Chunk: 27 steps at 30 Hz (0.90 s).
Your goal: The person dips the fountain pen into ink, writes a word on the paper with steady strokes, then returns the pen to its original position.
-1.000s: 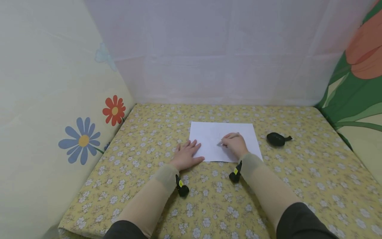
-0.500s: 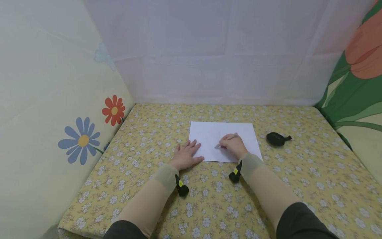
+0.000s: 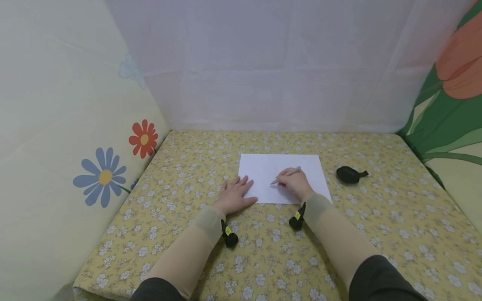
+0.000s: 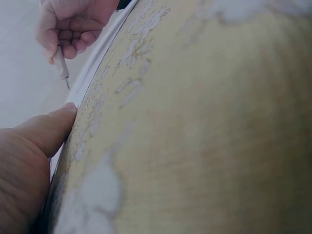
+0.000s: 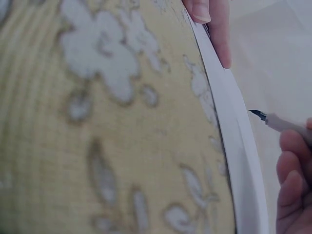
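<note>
A white sheet of paper [image 3: 260, 165] lies flat on the flowered tablecloth. My left hand [image 3: 234, 197] rests with spread fingers on its left near corner. My right hand [image 3: 296, 184] pinches a slim pale pen [image 5: 282, 124] between thumb and fingers over the middle of the sheet. The pen slants, its dark pointed tip aimed left and down close over the paper. In the left wrist view the other fingers of that hand curl in under the pen. A faint thin line shows on the paper above the pen in the head view.
Right of the sheet lies a rounded black object [image 3: 348, 175] with a short tab. Yellow cloth with white flowers [image 3: 196, 167] covers the table. A pale curtain [image 3: 241, 75] hangs behind, and flower-printed panels [image 3: 41, 125] stand at both sides.
The pen tip has shifted slightly left and nearer over the sheet, mostly in the first half second, and the right hand has turned a little with it. My left hand has not moved.
</note>
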Each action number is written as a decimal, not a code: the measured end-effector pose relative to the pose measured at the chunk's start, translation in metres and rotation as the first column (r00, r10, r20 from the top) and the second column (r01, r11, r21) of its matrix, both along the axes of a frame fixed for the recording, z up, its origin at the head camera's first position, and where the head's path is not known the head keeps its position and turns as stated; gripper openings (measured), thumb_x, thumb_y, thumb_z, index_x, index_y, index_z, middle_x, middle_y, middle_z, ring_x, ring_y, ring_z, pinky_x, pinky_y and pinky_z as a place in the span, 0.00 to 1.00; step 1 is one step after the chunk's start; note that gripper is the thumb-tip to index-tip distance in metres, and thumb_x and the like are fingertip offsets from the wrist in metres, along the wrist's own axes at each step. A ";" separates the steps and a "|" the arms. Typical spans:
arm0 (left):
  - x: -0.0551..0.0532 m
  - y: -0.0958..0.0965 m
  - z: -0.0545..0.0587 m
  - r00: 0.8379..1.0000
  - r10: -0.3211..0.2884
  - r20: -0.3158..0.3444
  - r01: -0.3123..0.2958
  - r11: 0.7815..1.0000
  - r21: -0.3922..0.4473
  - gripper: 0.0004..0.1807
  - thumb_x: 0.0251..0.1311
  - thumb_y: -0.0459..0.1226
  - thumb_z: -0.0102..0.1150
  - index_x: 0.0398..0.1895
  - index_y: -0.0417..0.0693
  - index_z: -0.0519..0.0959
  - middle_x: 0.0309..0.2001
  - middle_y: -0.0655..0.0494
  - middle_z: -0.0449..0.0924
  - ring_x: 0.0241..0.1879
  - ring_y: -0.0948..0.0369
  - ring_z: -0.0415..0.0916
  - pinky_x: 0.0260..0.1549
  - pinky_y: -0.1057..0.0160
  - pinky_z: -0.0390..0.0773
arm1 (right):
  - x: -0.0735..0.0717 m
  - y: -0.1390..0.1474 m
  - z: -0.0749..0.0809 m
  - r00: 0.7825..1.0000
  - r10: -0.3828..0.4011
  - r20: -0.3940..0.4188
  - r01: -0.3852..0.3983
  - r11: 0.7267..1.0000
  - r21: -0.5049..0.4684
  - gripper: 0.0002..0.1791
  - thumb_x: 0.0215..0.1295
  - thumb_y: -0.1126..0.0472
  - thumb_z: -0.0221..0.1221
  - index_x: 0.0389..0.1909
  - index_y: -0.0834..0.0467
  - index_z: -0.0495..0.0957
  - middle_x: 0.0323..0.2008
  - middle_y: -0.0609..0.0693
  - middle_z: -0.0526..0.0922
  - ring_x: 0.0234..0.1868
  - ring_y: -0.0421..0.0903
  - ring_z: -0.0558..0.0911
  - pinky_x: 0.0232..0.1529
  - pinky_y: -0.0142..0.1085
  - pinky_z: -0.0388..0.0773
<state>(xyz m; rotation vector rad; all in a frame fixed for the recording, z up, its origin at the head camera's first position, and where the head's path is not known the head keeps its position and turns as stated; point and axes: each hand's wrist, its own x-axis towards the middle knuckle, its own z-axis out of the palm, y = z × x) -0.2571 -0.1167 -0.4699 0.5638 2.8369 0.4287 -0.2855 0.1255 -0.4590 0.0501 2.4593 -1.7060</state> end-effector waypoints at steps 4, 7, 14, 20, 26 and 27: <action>0.001 0.000 0.002 1.000 -0.003 0.005 0.003 1.000 0.002 0.41 0.64 0.66 0.42 0.76 0.62 0.50 0.76 0.61 0.40 0.75 0.56 0.34 0.68 0.41 0.29 | 0.001 0.000 0.002 1.000 -0.023 -0.014 0.022 0.999 -0.048 0.09 0.59 0.58 0.63 0.34 0.60 0.83 0.28 0.52 0.83 0.31 0.51 0.77 0.35 0.39 0.72; 0.001 0.000 0.003 1.000 -0.001 0.005 0.001 1.000 -0.001 0.41 0.64 0.66 0.42 0.76 0.62 0.50 0.76 0.61 0.40 0.75 0.56 0.34 0.68 0.41 0.29 | 0.000 0.001 0.002 0.999 -0.030 -0.024 0.028 0.998 -0.061 0.09 0.59 0.58 0.64 0.35 0.60 0.83 0.29 0.52 0.83 0.32 0.51 0.78 0.36 0.39 0.73; 0.002 0.000 0.003 1.000 -0.005 0.010 0.005 1.000 0.004 0.41 0.64 0.65 0.42 0.76 0.62 0.50 0.76 0.61 0.40 0.75 0.56 0.34 0.68 0.41 0.29 | -0.002 0.005 -0.001 0.996 -0.072 -0.047 0.070 0.996 -0.061 0.10 0.59 0.57 0.63 0.36 0.59 0.83 0.30 0.52 0.84 0.33 0.50 0.79 0.37 0.39 0.74; 0.003 0.000 0.004 1.000 -0.010 0.012 0.010 1.000 0.017 0.41 0.65 0.65 0.42 0.77 0.61 0.50 0.76 0.61 0.40 0.75 0.56 0.34 0.68 0.42 0.28 | -0.005 0.009 -0.003 0.988 -0.149 -0.035 0.145 0.985 -0.091 0.12 0.57 0.56 0.66 0.39 0.59 0.83 0.34 0.53 0.84 0.36 0.50 0.80 0.39 0.40 0.75; 0.003 -0.001 0.004 1.000 -0.013 0.007 0.012 1.000 0.026 0.41 0.65 0.65 0.43 0.76 0.61 0.50 0.76 0.61 0.40 0.75 0.56 0.34 0.68 0.42 0.28 | -0.007 0.011 -0.005 0.970 -0.236 -0.060 0.233 0.971 -0.054 0.12 0.57 0.57 0.63 0.39 0.60 0.84 0.33 0.52 0.85 0.34 0.47 0.80 0.35 0.36 0.75; 0.003 -0.001 0.004 1.000 -0.012 0.008 0.012 1.000 0.027 0.41 0.65 0.65 0.43 0.76 0.61 0.50 0.76 0.61 0.40 0.75 0.56 0.34 0.68 0.42 0.28 | -0.006 0.011 -0.004 0.968 -0.245 -0.059 0.243 0.969 -0.051 0.12 0.56 0.57 0.63 0.39 0.60 0.84 0.33 0.52 0.85 0.34 0.47 0.80 0.35 0.36 0.75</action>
